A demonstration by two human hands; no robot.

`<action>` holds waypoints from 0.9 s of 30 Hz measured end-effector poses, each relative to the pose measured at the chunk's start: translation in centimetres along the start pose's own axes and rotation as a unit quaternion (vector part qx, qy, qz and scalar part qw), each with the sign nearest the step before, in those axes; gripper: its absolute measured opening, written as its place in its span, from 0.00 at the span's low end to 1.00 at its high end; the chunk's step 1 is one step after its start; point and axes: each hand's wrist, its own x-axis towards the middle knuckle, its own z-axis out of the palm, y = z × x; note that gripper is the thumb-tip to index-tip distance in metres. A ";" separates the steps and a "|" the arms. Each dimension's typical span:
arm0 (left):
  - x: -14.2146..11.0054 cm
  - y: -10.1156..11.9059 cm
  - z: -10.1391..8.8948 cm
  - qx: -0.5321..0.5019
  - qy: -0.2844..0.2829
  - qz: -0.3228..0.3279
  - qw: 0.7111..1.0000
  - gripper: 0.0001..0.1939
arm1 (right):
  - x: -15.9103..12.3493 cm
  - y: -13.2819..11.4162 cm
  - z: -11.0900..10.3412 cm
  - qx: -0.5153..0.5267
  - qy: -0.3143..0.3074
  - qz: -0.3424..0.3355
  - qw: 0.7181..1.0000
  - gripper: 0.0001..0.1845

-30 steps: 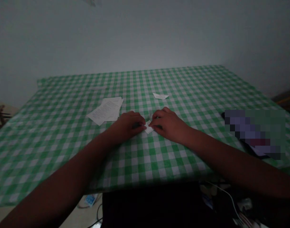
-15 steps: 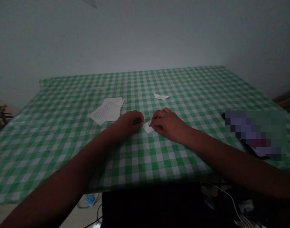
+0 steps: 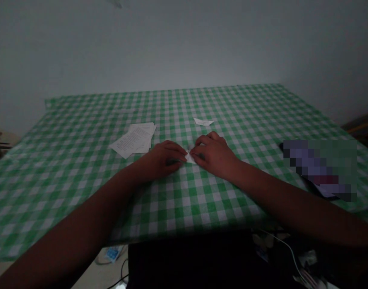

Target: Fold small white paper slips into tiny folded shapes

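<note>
A small folded piece of white paper point(image 3: 190, 159) lies on the checked tablecloth between my two hands, largely covered by the fingertips. My left hand point(image 3: 167, 157) pinches its left side, thumb nearer me and fingers curved above. From the other side, my right hand point(image 3: 212, 152) grips the paper with thumb and forefinger, its other fingers curled. Beyond the hands rests a folded paper boat point(image 3: 203, 122) with lines of print. Left of my left hand is a loose stack of printed paper sheets point(image 3: 134, 139), the top one turned askew.
A green and white checked tablecloth point(image 3: 171, 212) covers the table, which meets a pale wall point(image 3: 171, 48) at the back. At the right lies a dark-edged flat object point(image 3: 316, 168), blurred by pixelation. Below the front edge are cables point(image 3: 292, 253) and a blue packet point(image 3: 113, 253).
My left hand has moved right, closer to the right hand, and now covers more of the folded paper. The right hand's fingers have shifted slightly. The view has moved a little.
</note>
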 end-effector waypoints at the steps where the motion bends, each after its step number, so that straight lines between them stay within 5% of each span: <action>1: 0.0 0.2 0.0 -0.008 -0.003 0.003 1.000 0.10 | 0.0 0.0 0.0 0.004 0.002 -0.002 1.000 0.11; 11: 0.0 1.0 -0.3 -0.068 -0.017 -0.131 0.989 0.19 | 0.6 -0.1 0.8 0.027 0.016 0.022 0.999 0.12; 16: 0.1 1.1 -0.1 -0.036 -0.008 -0.110 0.993 0.26 | 0.6 -0.2 0.9 0.022 0.010 0.033 0.999 0.14; 27: 0.1 0.8 0.2 0.022 -0.028 -0.057 0.998 0.25 | 0.3 0.2 0.0 0.031 -0.038 0.009 0.999 0.19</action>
